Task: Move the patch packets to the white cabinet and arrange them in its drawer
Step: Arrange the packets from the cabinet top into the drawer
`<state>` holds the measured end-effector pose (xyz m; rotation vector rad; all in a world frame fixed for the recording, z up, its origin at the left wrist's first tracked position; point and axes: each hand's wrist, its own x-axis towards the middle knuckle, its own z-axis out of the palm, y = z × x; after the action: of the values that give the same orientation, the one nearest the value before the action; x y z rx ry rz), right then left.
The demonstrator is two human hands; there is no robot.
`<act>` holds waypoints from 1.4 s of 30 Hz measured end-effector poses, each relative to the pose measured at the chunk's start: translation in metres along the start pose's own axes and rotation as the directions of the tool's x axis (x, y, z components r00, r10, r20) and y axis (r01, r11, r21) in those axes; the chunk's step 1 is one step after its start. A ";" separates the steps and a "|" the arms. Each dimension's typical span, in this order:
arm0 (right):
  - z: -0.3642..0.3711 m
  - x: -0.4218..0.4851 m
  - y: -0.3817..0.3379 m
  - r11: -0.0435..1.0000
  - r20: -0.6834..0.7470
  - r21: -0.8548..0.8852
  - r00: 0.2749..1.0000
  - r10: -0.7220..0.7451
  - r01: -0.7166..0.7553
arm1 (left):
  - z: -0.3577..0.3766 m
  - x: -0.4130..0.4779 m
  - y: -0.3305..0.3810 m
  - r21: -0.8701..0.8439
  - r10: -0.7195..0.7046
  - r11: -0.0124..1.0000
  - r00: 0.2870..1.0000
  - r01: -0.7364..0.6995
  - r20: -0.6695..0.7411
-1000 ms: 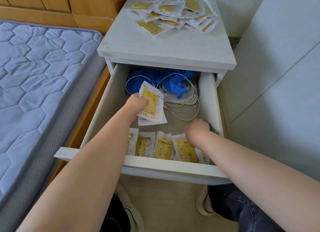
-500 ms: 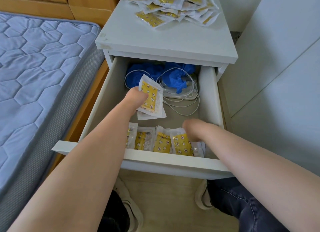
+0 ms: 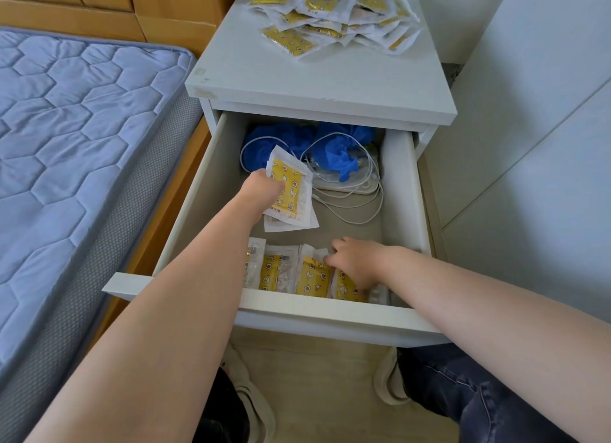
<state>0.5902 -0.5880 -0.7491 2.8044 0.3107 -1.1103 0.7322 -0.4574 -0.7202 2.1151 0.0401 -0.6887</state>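
A pale, wood-grained floor (image 3: 317,383) runs under the drawer (image 3: 330,315), which is pulled well out of the white cabinet (image 3: 231,88), a plain box of matt, smooth-faced board with square edges. To the left of the drawer lies a mattress (image 3: 82,128) in blue fabric quilted into hexagons, with a grey mesh side band, and behind it a headboard (image 3: 132,9) of varnished honey-coloured wood. To the right of the drawer stand flat, pale wall panels (image 3: 529,144). Above the drawer, on the cabinet's top, a loose heap of packets (image 3: 334,15) lies overlapped at all angles: flat, crinkled white pouches with yellow printed centres. At the back of the drawer sits crumpled blue material (image 3: 330,151), with a thin white cable (image 3: 357,207) looped in coils over and in front of it. Over the middle of the drawer the left hand (image 3: 261,191) grips a small stack of packets (image 3: 291,191), its fingers curled round the stack's left edge so that the pouches fan out tilted. Along the drawer's front wall a row of packets (image 3: 287,274) stands side by side, partly overlapping. The right hand (image 3: 357,264) rests on the right end of that row with its fingers bent down onto the last pouch; whether they pinch it or merely press it cannot be told. Below the drawer's front, a knee in dark jeans (image 3: 463,393) shows.
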 end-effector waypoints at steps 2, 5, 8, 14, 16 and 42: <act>-0.002 -0.002 0.000 1.000 0.005 0.015 1.000 0.005 -0.005 | 0.000 0.001 0.000 -0.004 0.002 1.000 1.000 -0.002 0.003; -0.003 0.000 0.001 0.992 -0.018 0.123 1.000 0.016 -0.014 | 0.000 0.000 0.000 0.038 0.011 0.999 1.000 -0.012 0.026; -0.001 0.001 0.000 0.987 0.019 0.159 0.999 0.033 -0.036 | 0.001 -0.001 -0.005 0.113 0.008 0.993 0.993 -0.021 0.118; -0.005 0.000 0.008 0.848 0.095 0.499 0.984 0.151 -0.179 | 0.000 -0.005 -0.009 0.273 -0.014 0.960 0.964 -0.061 0.266; -0.011 0.000 0.012 0.743 -0.014 0.642 0.967 0.256 -0.187 | -0.001 -0.005 -0.009 0.279 -0.021 0.958 0.947 -0.073 0.320; -0.024 0.054 -0.021 0.558 -0.074 0.817 0.935 0.346 -0.142 | -0.006 -0.004 -0.025 0.743 -0.168 0.643 0.913 -0.184 0.372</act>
<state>0.6397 -0.5553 -0.7687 3.5823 -0.7936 -1.0218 0.7249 -0.4374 -0.7344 2.7087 -0.6122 -1.3138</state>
